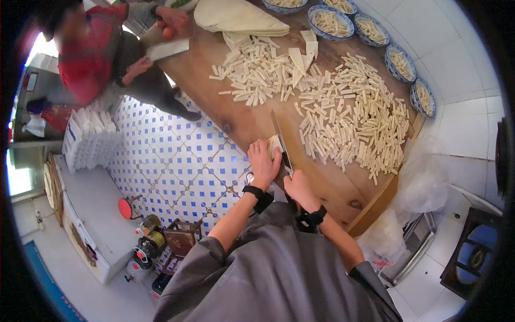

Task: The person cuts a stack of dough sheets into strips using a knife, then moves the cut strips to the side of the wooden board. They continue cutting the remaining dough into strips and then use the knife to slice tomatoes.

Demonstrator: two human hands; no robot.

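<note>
My right hand is wrapped round the handle of a long kitchen knife, whose blade points away from me over the wooden worktop. Just left of the blade, my left hand presses its bent fingers on a small pale piece of dough sheet, partly hidden beneath them. To the right and ahead lies a wide heap of short cut dough strips. A second pile of strips is farther off, with flat dough triangles beside it.
A large folded dough sheet lies at the far end. Blue-patterned bowls of strips line the tiled wall. At the upper left, another person holds a cleaver near red round items. Plastic bags hang by the worktop's right edge.
</note>
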